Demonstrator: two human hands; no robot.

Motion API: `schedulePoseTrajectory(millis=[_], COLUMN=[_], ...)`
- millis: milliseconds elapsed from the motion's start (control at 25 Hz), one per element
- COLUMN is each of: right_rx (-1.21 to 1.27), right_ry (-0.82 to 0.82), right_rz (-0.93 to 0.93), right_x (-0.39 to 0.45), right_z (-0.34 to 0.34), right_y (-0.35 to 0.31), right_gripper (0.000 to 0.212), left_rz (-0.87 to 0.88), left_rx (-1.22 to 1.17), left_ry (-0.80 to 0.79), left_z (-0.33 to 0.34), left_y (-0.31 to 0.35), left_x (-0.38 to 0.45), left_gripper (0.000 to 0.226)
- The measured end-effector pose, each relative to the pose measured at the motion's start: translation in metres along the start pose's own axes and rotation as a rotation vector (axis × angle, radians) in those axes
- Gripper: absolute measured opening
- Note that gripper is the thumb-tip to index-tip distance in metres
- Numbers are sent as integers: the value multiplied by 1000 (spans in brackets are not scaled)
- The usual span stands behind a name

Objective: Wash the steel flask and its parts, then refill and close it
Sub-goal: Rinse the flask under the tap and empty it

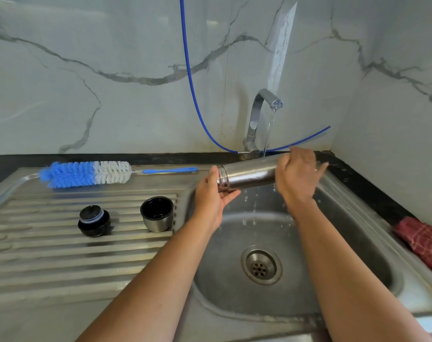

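Note:
The steel flask (pixel 249 174) lies nearly level over the sink basin (pixel 333 243), its open threaded mouth pointing left. My left hand (pixel 213 196) cups the mouth end from below. My right hand (pixel 296 174) wraps round the flask's body near its base. A thin stream of water from the tap (pixel 263 104) lands on the flask, and drops fall into the basin. On the ribbed drainboard (pixel 62 255) stand the black stopper (pixel 94 222) and the steel cup lid (pixel 157 213), mouth up. A blue and white bottle brush (pixel 86 174) lies at the back of the drainboard.
A blue hose (pixel 189 77) hangs down the marble wall and curves behind the tap. A red checked cloth (pixel 424 240) lies on the sink's right rim. The drain (pixel 261 266) sits in the basin's middle. A black counter strip runs along the wall.

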State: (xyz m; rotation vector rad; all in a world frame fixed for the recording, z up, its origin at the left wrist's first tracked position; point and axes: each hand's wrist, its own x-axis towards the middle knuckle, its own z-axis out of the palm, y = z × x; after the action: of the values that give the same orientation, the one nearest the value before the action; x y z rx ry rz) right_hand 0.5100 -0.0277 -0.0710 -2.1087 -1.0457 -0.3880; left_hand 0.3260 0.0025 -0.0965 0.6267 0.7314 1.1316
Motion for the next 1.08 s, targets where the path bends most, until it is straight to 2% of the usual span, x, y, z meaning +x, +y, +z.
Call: schedulePoseTrajectory(millis=[80, 240, 280, 320, 440, 480, 520, 640, 720, 760, 840, 880, 920, 960, 1080], right_rx=[-205, -61, -64, -113, -351, -388, -375, -109, -42, -80, -246, -313, -350, -326, -80], right_ry=[-6, -41, -25, -6, -67, -79, -77, -96, -65, -66, -103, -93, -78, -55, -52], right_rz=[-192, -637, -647, -569, -126, -97, -167, -589, -681, -610, -242, -116, -106, -201, -655], right_x=[-10, -35, -30, -22, -2, -5, -12, -37, -31, -21, -2, 0, -3, -12, -43], right_z=[13, 24, 20, 15, 2, 4, 9, 29, 22, 18, 5, 4, 8, 14, 32], right_y=[-27, -66, -59, -47, -10, -11, -21, -57, -55, -45, -17, -12, -16, -29, -65], right_gripper=[59, 44, 45, 47, 64, 66, 65, 55, 49, 50, 57, 61, 63, 61, 46], left_rz=[32, 50, 49, 49, 46, 49, 52, 76, 84, 87, 77, 69, 63, 61, 71], left_rx=[14, 3, -1, 1, 49, 70, 88, 104, 68, 54, 37, 40, 48, 54, 45], left_ry=[3, 15, 11, 8, 9, 10, 3, -13, -5, -2, 11, 14, 12, 8, -2], left_z=[2, 2, 1, 1, 0, 0, 1, 2, -2, -4, -6, -5, -4, -3, -2], left_y=[-1, 2, 5, 7, 5, 2, 0, -2, 4, 8, 12, 11, 9, 6, 4], left_x=[1, -1, -1, -2, -3, -2, -2, 0, -1, 0, 0, 1, 1, 1, 1], left_gripper=[24, 30, 29, 27, 20, 19, 20, 29, 26, 24, 22, 21, 20, 20, 24])
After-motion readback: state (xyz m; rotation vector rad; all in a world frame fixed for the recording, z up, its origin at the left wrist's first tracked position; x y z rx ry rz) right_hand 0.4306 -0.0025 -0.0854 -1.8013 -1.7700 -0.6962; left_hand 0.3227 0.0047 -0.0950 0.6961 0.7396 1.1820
